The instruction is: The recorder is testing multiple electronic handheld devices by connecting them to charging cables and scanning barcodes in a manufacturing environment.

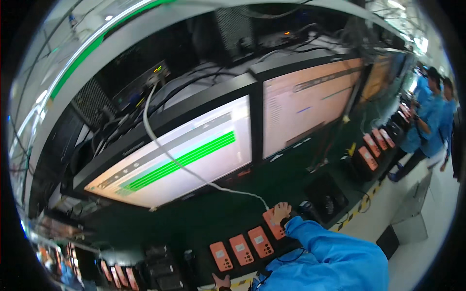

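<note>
Pink phones lie back-up in a slanted row on the dark green bench. My right hand (281, 213) is over the upper end of the rightmost phone (275, 230), fingers bent around its edge. A white cable (221, 187) hangs down across a lit monitor and meets that phone's top end beside my hand. To its left are three more phones: one (260, 242), another (241, 250) and the leftmost (221, 256). Below the leftmost phone, at the bench's front edge, my left hand (222, 282) has its thumb and fingers apart, holding nothing.
Two large monitors, one with green bars (179, 165) and one pinkish (308, 104), stand behind the phones. A dark pad (326, 196) lies right of my hand. More pink phones (368, 158) sit farther right, near people in blue (429, 114). Black devices (164, 269) lie left.
</note>
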`<state>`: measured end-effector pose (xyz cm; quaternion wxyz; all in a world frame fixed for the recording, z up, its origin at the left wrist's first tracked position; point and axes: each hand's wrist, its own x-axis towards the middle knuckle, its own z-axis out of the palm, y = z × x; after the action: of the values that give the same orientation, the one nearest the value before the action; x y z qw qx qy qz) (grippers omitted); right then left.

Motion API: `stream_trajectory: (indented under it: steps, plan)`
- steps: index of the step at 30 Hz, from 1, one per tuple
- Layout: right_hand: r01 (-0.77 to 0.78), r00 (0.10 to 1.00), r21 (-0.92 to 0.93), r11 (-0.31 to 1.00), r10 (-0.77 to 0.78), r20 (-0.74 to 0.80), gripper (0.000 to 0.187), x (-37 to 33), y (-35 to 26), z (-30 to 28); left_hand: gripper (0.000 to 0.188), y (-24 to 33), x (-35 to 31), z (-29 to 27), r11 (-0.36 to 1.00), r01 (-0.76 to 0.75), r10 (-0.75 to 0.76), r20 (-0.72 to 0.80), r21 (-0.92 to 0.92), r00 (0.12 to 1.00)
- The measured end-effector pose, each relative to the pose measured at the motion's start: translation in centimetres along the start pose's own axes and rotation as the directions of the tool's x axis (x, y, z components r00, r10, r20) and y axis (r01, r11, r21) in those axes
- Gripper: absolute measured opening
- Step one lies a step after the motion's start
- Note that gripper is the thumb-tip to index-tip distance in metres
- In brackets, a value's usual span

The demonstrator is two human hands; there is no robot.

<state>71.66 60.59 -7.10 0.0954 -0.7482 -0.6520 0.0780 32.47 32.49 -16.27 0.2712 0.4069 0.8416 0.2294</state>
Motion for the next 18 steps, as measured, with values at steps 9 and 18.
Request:
stream_trajectory:
  steps: [9, 18]
  plan:
    - [0.229, 0.973, 0.211, 0.950, -0.225, -0.045, 0.028, 3.0, -1.4, -1.8, 0.069, 10.4, -7.1, -5.3, 0.699, 0.374, -0.469, 0.005, -0.610, 0.883]
    - [0.350, 0.917, 0.126, 0.928, -0.313, -0.245, 0.026, 1.4, -2.0, -1.8, 0.064, 7.7, -5.9, -6.2, 0.594, 0.453, -0.522, 0.110, -0.665, 0.846]
